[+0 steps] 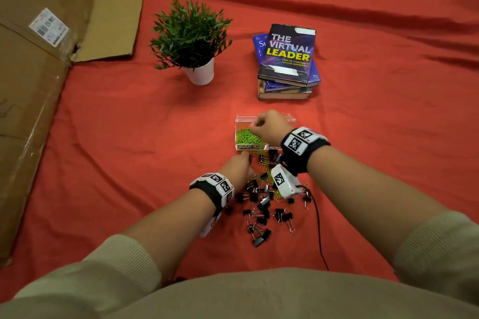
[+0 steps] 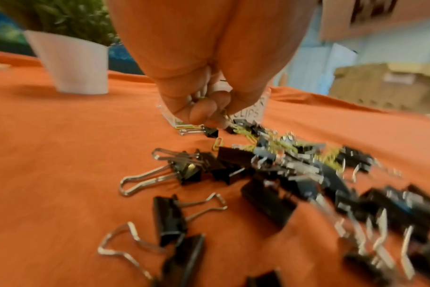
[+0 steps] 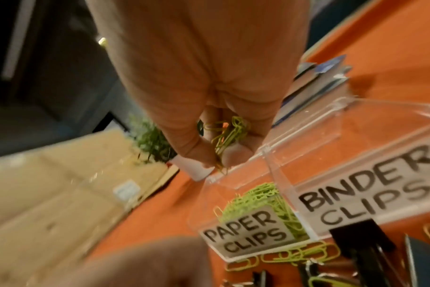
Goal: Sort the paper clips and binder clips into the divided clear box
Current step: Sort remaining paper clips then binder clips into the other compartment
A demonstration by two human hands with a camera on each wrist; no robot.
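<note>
Binder clips [image 1: 261, 211] scattered nearest, loose on red cloth. Right hand [image 1: 269, 127] pinches green paper clips [image 3: 230, 136] above clear box [image 1: 239, 122], PAPER CLIPS side. Left hand [image 1: 237, 167] fingers [image 2: 204, 110] pinch clip at pile's far edge. Release low, well left of divider.

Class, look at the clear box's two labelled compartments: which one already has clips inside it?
The compartment labelled PAPER CLIPS, on the box's left in the head view, holds a heap of green paper clips. The one labelled BINDER CLIPS shows only red cloth through its walls.
</note>
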